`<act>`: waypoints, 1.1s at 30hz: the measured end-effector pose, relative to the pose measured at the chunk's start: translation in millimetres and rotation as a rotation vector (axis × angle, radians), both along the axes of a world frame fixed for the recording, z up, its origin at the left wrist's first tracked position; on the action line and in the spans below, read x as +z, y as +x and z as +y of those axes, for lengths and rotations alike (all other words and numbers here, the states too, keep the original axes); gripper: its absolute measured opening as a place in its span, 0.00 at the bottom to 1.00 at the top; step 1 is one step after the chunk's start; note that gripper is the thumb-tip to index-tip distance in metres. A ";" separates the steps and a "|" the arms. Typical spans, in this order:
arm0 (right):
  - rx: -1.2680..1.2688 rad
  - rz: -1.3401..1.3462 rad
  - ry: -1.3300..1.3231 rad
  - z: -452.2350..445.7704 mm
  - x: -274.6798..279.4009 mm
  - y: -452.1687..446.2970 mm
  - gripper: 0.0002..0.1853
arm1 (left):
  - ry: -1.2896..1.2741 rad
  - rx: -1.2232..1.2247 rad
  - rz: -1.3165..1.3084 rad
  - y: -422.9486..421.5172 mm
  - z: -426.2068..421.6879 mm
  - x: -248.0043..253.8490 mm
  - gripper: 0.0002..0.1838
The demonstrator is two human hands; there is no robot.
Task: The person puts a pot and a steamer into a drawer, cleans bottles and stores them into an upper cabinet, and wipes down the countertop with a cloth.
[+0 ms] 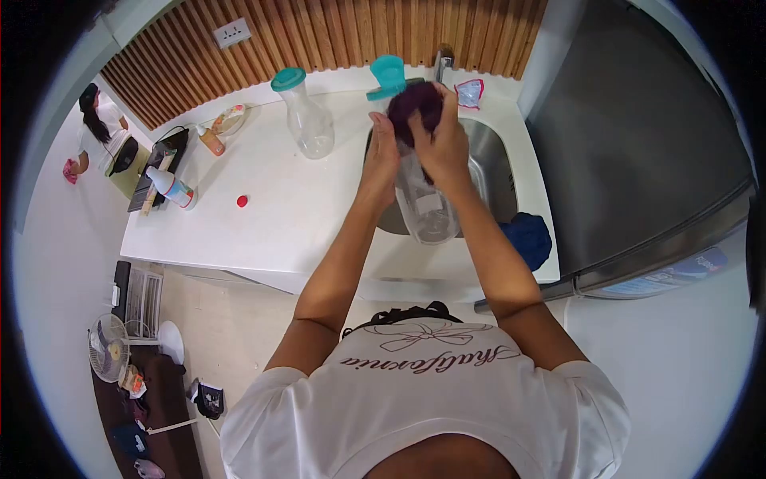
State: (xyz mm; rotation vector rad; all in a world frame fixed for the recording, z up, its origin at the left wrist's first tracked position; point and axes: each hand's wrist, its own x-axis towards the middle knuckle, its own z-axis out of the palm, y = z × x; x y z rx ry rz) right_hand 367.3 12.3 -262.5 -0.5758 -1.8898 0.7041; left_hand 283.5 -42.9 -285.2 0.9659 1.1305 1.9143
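Observation:
Over the steel sink (488,160), a clear bottle (427,203) with a teal lid (388,72) hangs tilted between my hands, its base toward me. My right hand (443,144) grips a dark maroon cloth (416,110) pressed against the bottle's upper part. On the bottle's left side, my left hand (383,160) is wrapped around it near the neck, partly under the cloth. The faucet (444,62) stands just behind. A dark blue cloth (528,239) lies at the sink's front right corner.
On the white counter (263,207) stand another teal-lidded bottle (307,116), a spray bottle (171,188), a small orange bottle (211,140) and a red cap (242,201). A small packet (470,93) lies behind the sink. A grey fridge (638,144) is right; another person (104,132) stands far left.

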 end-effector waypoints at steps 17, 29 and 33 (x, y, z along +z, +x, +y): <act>-0.107 -0.049 0.368 -35.4 -28.7 53.5 0.35 | -0.001 0.027 0.003 -12.4 -2.7 35.5 0.29; 1.425 0.629 -1.241 -5.3 -77.7 44.7 0.30 | 0.527 -0.425 -0.432 -35.9 -0.4 49.9 0.14; 1.922 0.656 -1.453 -14.0 -84.9 28.8 0.30 | 0.516 -0.195 -0.372 -68.0 -16.0 42.2 0.13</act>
